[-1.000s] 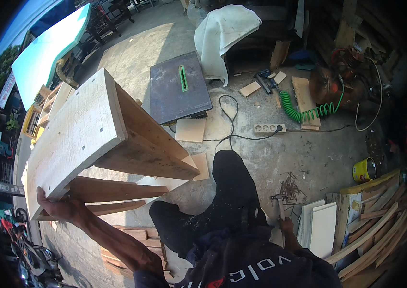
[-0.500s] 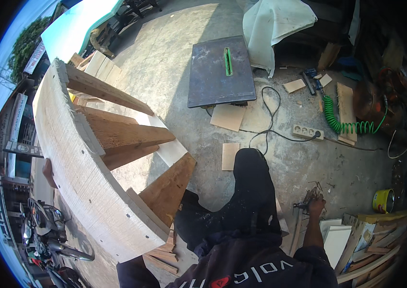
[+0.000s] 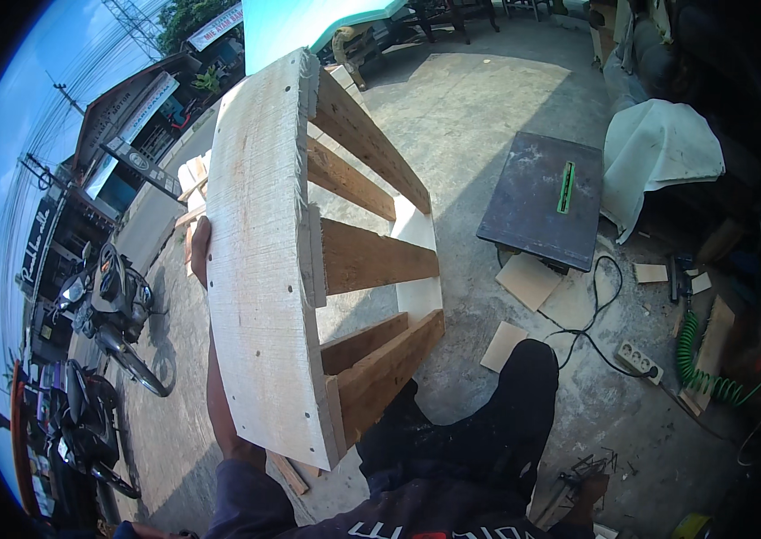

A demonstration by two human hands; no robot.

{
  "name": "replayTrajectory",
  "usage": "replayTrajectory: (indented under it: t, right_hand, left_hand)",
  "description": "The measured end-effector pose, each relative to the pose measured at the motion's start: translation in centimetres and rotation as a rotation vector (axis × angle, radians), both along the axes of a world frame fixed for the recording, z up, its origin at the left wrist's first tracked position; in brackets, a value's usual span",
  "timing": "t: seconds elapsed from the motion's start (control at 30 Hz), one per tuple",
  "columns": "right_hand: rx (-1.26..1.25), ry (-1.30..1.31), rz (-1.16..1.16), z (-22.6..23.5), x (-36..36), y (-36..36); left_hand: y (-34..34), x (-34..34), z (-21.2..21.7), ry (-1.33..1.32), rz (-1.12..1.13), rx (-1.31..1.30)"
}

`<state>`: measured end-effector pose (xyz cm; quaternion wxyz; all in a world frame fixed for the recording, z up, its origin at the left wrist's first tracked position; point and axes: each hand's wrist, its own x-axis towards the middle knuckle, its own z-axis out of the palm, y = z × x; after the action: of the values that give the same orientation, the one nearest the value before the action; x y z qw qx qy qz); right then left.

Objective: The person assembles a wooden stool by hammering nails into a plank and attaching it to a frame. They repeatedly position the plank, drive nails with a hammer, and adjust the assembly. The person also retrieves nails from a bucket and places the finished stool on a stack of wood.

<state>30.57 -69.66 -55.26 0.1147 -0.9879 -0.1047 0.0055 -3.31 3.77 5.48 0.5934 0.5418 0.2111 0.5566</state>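
Observation:
A wooden frame (image 3: 259,269) with a curved pale board on its left side and several brown crosspieces stands tilted beside my left leg. My left hand (image 3: 202,247) curls round the board's outer edge, with part of the fingers hidden behind it. Low on the right, my right hand (image 3: 590,496) reaches down to the floor by a pile of loose nails (image 3: 591,465). A hammer (image 3: 563,490) lies next to that hand. The spot is dark, so I cannot see whether the fingers hold anything.
Ahead stands a low table saw (image 3: 542,198) with a green slot insert. A power strip (image 3: 639,361), black cable, green coiled hose (image 3: 699,373) and wood offcuts (image 3: 502,347) lie to the right. Motorcycles (image 3: 111,305) are parked at the left. A white cloth (image 3: 659,153) hangs behind the saw.
My view has swung left, so the frame, saw and nails sit further right in the picture. The frame looks more upright. My right hand stays by the nails.

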Motion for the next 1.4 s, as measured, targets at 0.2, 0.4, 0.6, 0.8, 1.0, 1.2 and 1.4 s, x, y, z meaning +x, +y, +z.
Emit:
replayTrajectory:
  t: [0.2, 0.4, 0.6, 0.8, 1.0, 1.2, 1.4]
  right_hand:
    - [-0.203, 0.149, -0.046, -2.0, 0.8, -0.2]
    - [-0.063, -0.008, -0.145, -3.3, -0.5, 1.4]
    - [0.151, -0.028, -0.385, 5.1, -0.7, 6.2]
    - [0.387, 0.047, -0.421, 10.7, 4.0, 13.5]
    - [1.436, 0.566, -0.105, 31.4, 3.1, 34.0]
    - [2.09, 0.944, 0.772, 53.7, -5.6, 43.6]
    - [1.94, 1.154, 1.135, 60.5, -13.0, 46.0]
  left_hand:
    - [-0.9, -0.3, -1.3, -0.031, -0.045, -0.031]
    - [-1.9, -0.3, -0.3, 0.075, 0.13, 0.073]
    - [-3.1, 0.4, -1.4, -0.044, 0.026, -0.027]
    - [-7.6, 2.4, -1.2, -0.008, 0.086, -0.11]
    - [-11.5, 1.6, -0.1, 0.036, 0.097, -0.195]
    - [-11.8, 0.8, -0.1, 0.156, 0.121, -0.194]
    - [-18.1, -2.1, 3.1, 0.483, 0.835, 0.593]
